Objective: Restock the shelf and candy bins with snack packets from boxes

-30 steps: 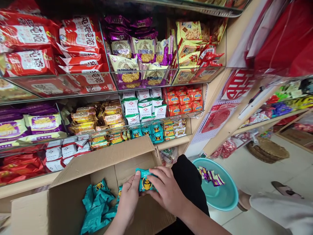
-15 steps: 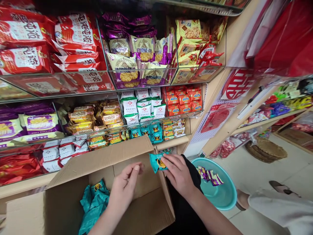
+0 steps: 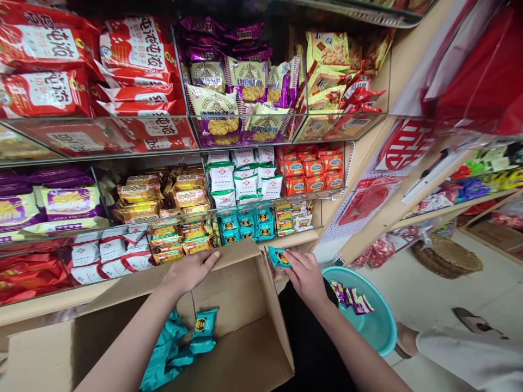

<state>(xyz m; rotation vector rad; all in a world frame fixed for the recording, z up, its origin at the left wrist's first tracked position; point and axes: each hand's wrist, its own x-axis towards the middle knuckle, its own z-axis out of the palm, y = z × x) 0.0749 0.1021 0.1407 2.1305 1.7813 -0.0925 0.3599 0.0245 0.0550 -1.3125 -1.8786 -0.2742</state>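
Note:
Between the fingers of my right hand (image 3: pixel 304 272) is a teal snack packet (image 3: pixel 279 257), just beyond the right side of an open cardboard box (image 3: pixel 245 348). My left hand (image 3: pixel 190 270) rests on the box's back flap (image 3: pixel 232 255), its fingers together over the edge; nothing shows in it, though the fingertips are partly hidden. Inside the box lie several teal packets (image 3: pixel 165 354), partly behind my left forearm, and one with a dark and yellow emblem (image 3: pixel 203 322) near the middle. More teal packets (image 3: pixel 246 220) stand in rows on the lowest shelf behind the flap.
Glass-fronted shelves hold red packets (image 3: pixel 44 90), purple biscuit packets (image 3: pixel 220 122) and white-green packets (image 3: pixel 246 185). A light blue basin (image 3: pixel 382 321) with purple packets stands at the right on the floor. Beyond it are a wicker basket (image 3: pixel 447 256) and a person's foot in a sandal (image 3: pixel 406 338).
My left hand has moved from above the box to its back flap. The packet in my right hand has shifted slightly right. Teal packets inside the box now lie further right.

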